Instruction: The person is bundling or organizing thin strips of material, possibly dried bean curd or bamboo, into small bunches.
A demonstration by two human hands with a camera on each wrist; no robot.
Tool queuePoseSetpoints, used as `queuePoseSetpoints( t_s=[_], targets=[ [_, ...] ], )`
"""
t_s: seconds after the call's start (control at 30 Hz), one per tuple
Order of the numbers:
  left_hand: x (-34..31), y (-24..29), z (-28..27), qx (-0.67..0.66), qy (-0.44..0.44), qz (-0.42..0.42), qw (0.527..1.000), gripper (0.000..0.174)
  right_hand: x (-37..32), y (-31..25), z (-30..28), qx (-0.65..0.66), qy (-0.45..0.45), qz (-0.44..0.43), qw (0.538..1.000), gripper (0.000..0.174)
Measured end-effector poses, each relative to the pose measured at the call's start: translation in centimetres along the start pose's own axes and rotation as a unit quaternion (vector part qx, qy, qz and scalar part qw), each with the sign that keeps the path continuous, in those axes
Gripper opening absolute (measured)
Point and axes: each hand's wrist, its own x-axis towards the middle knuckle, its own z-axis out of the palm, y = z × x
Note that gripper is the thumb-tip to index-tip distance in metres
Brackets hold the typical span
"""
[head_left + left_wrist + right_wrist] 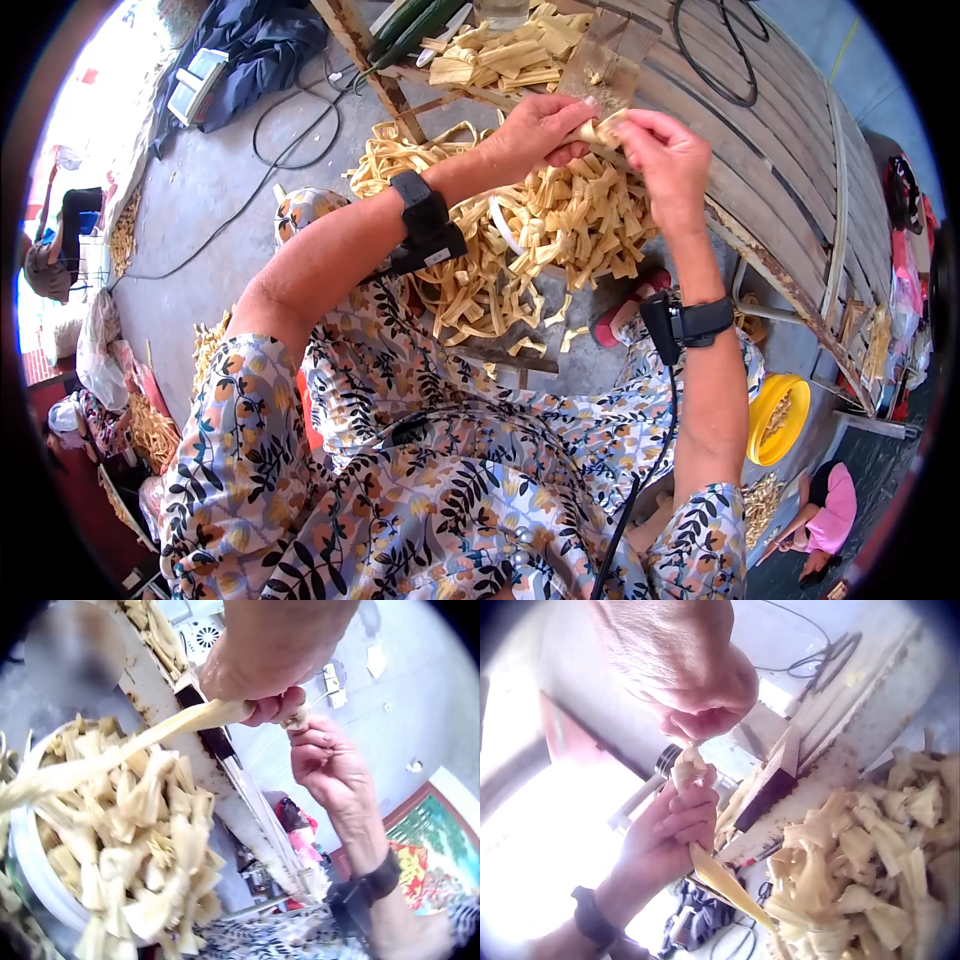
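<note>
strip: one, pale yellow, held in the air between both hands above the far side of the basin.
left hand: one; raised, wrist bent inward, fingers curled round the strip, whose long tail runs down from the fist over the basin.
right hand: one; raised opposite, thumb and fingertips pinching the strip's short end, just beside the left hand.
basin: one, white, below the hands at the table's edge.
knotted pieces: heaped in the basin; too many to count.
loose strips: one pile, left of the basin.
table: one, slatted wood, beyond the hands.
dark green vegetables: two, long, at the table's far corner.
yellow bowl: one, low on the right.
wrist bands: two, black, one on each forearm.
</note>
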Motion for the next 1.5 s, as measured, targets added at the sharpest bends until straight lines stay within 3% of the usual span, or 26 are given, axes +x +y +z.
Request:
queuePoseSetpoints(
  t_s=[0.07,0.1,0.2,0.37,0.43,0.57,0.67,0.8,0.9,1.03,1.13,1.23,1.33,1.5],
  targets=[
    [-0.4,0.6,0.7,-0.075,0.029,-0.029,0.996,0.018,0.8,-0.3,-0.9,0.114,0.029,0.067,0.991,0.017],
    [-0.8,0.7,0.9,-0.027,0.027,0.0,0.999,0.021,1.0,-0.1,-1.4,0.15,0.037,0.08,0.985,0.018],
    [-0.2,0.3,-0.2,-0.062,-0.044,-0.022,0.997,0.023,1.2,-0.1,-2.4,0.198,0.051,0.102,0.974,0.02],
    [-0.3,0.4,-0.9,0.142,-0.057,0.038,0.987,0.023,1.4,0.8,-3.1,0.187,0.043,0.112,0.975,0.02],
    [-0.6,0.7,-1.1,0.212,-0.071,0.071,0.972,0.024,1.2,-0.2,-3.0,0.113,0.028,0.136,0.984,0.02],
    [-0.3,0.5,-1.4,0.015,-0.106,-0.009,0.994,0.024,0.5,-0.8,-1.8,0.112,-0.047,0.19,0.974,0.02],
    [0.0,-0.1,-1.7,-0.048,-0.131,-0.036,0.99,0.025,0.3,-0.3,-1.0,0.15,-0.11,0.168,0.968,0.021],
    [0.2,-0.4,-1.7,-0.036,-0.138,-0.04,0.989,0.025,0.6,1.1,-1.0,0.102,-0.111,0.106,0.983,0.02],
    [0.3,-0.4,-1.9,-0.031,-0.142,-0.048,0.988,0.026,0.2,-0.2,-0.8,0.074,-0.093,0.124,0.985,0.019],
    [0.0,0.4,-1.7,-0.021,-0.143,-0.058,0.988,0.028,0.8,-0.8,-1.9,0.025,-0.023,0.082,0.996,0.018],
    [-0.4,1.2,-0.4,0.073,-0.071,0.017,0.995,0.029,0.7,-0.4,-1.5,0.004,-0.013,0.082,0.997,0.018],
    [-0.3,2.1,-0.1,0.071,-0.082,-0.007,0.994,0.028,0.6,-0.4,-1.0,0.043,-0.035,0.077,0.995,0.017],
    [1.7,-0.1,-1.1,-0.028,-0.142,-0.016,0.989,0.026,0.5,-1.0,-0.6,0.063,-0.064,0.081,0.993,0.016],
    [1.1,-0.3,-0.2,-0.098,-0.124,-0.045,0.986,0.023,0.8,-0.1,-1.0,0.072,-0.062,0.078,0.992,0.015]
  ],
)
